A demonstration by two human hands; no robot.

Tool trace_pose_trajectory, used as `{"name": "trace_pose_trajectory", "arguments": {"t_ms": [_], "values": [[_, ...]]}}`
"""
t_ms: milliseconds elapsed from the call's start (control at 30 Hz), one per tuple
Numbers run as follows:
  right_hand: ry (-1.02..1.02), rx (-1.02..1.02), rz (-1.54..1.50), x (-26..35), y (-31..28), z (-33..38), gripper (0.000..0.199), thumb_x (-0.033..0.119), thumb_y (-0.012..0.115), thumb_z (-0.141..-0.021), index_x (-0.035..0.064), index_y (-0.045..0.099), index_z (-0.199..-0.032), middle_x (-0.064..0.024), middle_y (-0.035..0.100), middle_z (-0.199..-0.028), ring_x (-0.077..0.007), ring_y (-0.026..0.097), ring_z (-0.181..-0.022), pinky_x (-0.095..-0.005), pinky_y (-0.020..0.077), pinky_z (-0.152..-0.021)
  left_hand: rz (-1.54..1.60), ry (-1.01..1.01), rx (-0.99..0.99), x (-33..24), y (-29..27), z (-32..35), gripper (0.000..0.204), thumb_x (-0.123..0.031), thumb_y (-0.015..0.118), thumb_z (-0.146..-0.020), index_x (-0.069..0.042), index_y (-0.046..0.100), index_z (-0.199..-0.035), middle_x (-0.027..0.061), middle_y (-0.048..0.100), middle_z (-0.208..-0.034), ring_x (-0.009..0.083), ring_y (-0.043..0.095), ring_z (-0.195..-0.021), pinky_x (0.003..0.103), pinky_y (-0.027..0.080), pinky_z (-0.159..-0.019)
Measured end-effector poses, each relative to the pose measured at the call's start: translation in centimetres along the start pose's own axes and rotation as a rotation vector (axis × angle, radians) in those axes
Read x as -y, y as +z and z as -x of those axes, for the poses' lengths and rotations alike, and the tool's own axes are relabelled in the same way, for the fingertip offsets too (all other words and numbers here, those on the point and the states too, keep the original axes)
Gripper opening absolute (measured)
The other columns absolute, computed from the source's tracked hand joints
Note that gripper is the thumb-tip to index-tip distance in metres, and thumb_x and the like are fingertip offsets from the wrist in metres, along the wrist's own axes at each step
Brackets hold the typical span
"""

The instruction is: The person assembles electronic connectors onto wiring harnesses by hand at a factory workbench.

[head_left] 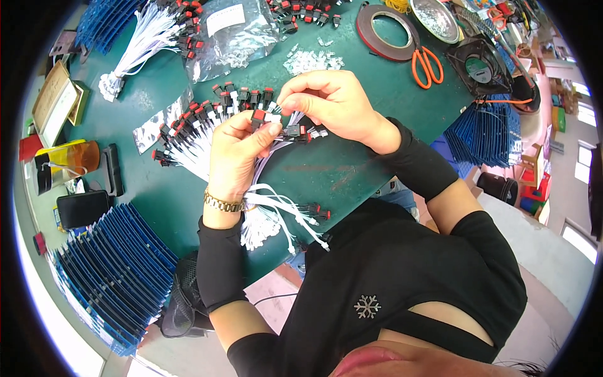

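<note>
My left hand (242, 141) is closed around a small red and black switch (258, 117), held between thumb and fingers, with a white connector piece beside it. My right hand (336, 107) pinches close to that switch, thumb against forefinger; what lies between the fingertips is too small to name. Under and around both hands spreads a bundle of white wires (191, 154) tipped with red and black switches (195, 116). The bundle's other ends, white plugs (260, 227), gather below my left wrist near the table edge.
Small clear connector housings (313, 61) lie beyond my hands, near a plastic bag (233, 31) and another wire bundle (143, 43). A tape roll (388, 32), orange-handled scissors (427, 67) and a black fan (480, 68) sit at right. Blue racks (116, 276) stand lower left.
</note>
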State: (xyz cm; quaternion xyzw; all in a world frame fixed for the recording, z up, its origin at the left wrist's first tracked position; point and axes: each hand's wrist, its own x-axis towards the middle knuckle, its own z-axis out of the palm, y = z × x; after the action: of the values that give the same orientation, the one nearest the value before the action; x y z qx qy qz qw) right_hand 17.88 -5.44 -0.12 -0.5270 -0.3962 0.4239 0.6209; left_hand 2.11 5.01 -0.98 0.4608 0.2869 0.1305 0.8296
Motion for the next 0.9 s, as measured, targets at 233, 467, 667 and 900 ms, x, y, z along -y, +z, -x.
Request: {"name": "trace_pose_trajectory", "arguments": {"t_ms": [233, 467, 667, 900], "values": [[-0.148, 0.003, 0.120, -0.3, 0.3, -0.2, 0.010, 0.007, 0.057, -0.086, -0.0013, 0.062, -0.088, -0.0026, 0.060, -0.077, -0.0060, 0.051, -0.065, -0.0192, 0.0401, -0.055, 0.011, 0.007, 0.038, 0.2, -0.4, -0.1, 0.013, -0.003, 0.066, -0.078, 0.000, 0.061, -0.089, 0.0010, 0.061, -0.074, 0.0028, 0.048, -0.053, 0.015, 0.036, -0.048], [-0.296, 0.054, 0.292, -0.7, 0.0, -0.4, 0.008, 0.004, 0.058, -0.084, -0.0022, 0.062, -0.087, -0.0060, 0.060, -0.078, -0.0124, 0.056, -0.070, -0.0237, 0.0443, -0.063, -0.001, 0.012, 0.046, 0.2, -0.5, 0.1, 0.014, -0.002, 0.066, -0.077, 0.000, 0.062, -0.090, 0.0006, 0.061, -0.073, 0.0029, 0.047, -0.053, 0.015, 0.035, -0.047], [-0.287, 0.055, 0.233, -0.7, 0.0, -0.3, 0.008, 0.003, 0.058, -0.083, -0.0021, 0.062, -0.087, -0.0065, 0.062, -0.080, -0.0127, 0.057, -0.072, -0.0241, 0.0455, -0.065, 0.006, 0.009, 0.058, 0.2, -0.5, 0.0, 0.015, -0.001, 0.066, -0.076, 0.000, 0.062, -0.090, 0.0009, 0.061, -0.072, 0.0034, 0.046, -0.052, 0.016, 0.034, -0.048], [-0.258, 0.051, 0.223, -0.5, 0.1, -0.1, 0.008, 0.002, 0.058, -0.082, -0.0008, 0.062, -0.087, -0.0060, 0.062, -0.078, -0.0123, 0.056, -0.069, -0.0240, 0.0438, -0.062, -0.005, 0.012, 0.061, 0.1, -0.4, 0.1, 0.014, -0.001, 0.066, -0.076, 0.000, 0.062, -0.090, 0.0018, 0.062, -0.073, 0.0036, 0.046, -0.052, 0.016, 0.034, -0.048]]}}
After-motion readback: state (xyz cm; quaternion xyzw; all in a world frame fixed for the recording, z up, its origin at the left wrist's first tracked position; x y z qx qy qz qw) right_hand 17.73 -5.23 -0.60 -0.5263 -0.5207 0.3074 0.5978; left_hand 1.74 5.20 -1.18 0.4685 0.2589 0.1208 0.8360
